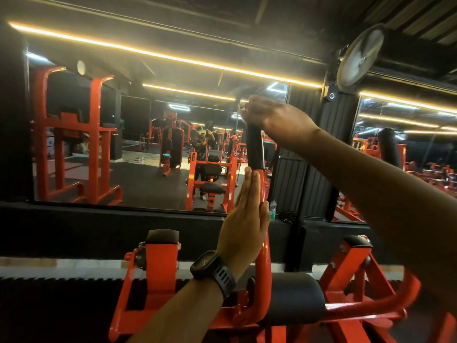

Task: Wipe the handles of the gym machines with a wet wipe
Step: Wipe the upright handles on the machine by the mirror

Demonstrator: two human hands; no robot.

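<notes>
Two hands are on one machine: the left hand (243, 219) lies flat, fingers straight, against the orange bar (263, 263) just below the black handle (254, 149). The right hand (274, 120), blurred, curls over the handle's top end. No wipe can be made out; it may lie under that palm. Judged handling: the handle is fixed and rigid, its sleeve padded and grippy, so a thin, limp wipe is best wrapped round it and drawn lengthwise. No brand, label or writing is legible; the watch (214, 271) face is dark.

right hand (273, 117) atop handle (254, 148) | left hand (243, 219) on bar (264, 263) below it | mirror (133, 174) behind | pad (294, 298) right of bar
</notes>
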